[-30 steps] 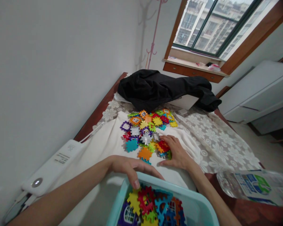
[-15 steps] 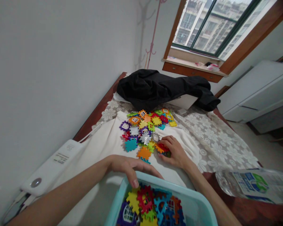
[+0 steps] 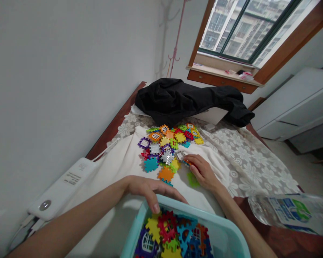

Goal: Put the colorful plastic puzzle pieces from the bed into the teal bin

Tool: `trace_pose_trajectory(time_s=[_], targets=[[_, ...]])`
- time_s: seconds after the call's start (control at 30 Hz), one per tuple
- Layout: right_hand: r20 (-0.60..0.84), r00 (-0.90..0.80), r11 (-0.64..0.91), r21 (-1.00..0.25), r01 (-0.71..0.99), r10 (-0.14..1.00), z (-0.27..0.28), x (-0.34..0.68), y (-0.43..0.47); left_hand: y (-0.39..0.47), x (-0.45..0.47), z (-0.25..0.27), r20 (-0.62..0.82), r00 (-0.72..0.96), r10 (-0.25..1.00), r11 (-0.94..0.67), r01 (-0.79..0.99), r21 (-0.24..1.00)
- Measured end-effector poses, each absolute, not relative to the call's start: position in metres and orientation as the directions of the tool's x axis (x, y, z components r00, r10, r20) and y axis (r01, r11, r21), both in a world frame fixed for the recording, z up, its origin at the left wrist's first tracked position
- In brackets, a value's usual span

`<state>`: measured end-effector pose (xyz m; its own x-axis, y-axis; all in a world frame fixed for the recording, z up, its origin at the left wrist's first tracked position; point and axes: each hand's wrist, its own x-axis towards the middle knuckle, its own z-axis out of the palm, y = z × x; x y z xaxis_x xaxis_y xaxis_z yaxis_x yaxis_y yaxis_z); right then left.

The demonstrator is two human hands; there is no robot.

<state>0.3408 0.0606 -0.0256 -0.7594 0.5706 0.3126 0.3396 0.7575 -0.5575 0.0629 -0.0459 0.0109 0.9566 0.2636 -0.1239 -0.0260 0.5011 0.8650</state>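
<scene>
My left hand [image 3: 152, 191] is closed over the far rim of a light blue plastic bin [image 3: 219, 218], thumb inside and fingers along the outside. Inside the bin lie interlocking plastic building tiles, among them a red tile [image 3: 167, 226] and a yellow tile [image 3: 153, 228]. Beyond it, my right hand [image 3: 203, 172] curls over an orange building tile [image 3: 187, 162], mostly hidden under the fingers. A slightly blurred green tile [image 3: 193, 180] is just below that hand. Left of it spreads a loose pile of tiles, with a silver tile [image 3: 167, 157], a teal tile [image 3: 151, 164] and another orange tile [image 3: 166, 173].
A white cloth [image 3: 123, 157] lies under the pile on a flowered bedspread [image 3: 254, 157]. Black clothing [image 3: 188, 98] is heaped at the far end. A white power unit [image 3: 63, 188] with cables is at left, a clear plastic bottle [image 3: 290, 211] at right.
My right hand has shifted slightly, and the red and orange tiles under it are now mostly covered. The green tile has come into view below it. My left hand stays on the bin.
</scene>
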Motion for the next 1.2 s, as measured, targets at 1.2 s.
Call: trace_pose_trajectory(time_s=[1.2], targets=[[0.263,-0.858,0.855,-0.414,0.312,0.44,-0.0233,0.3429,0.0592,-0.0469,0.0538,0.0109,-0.235,0.953,0.191,0.475,0.119,0.872]])
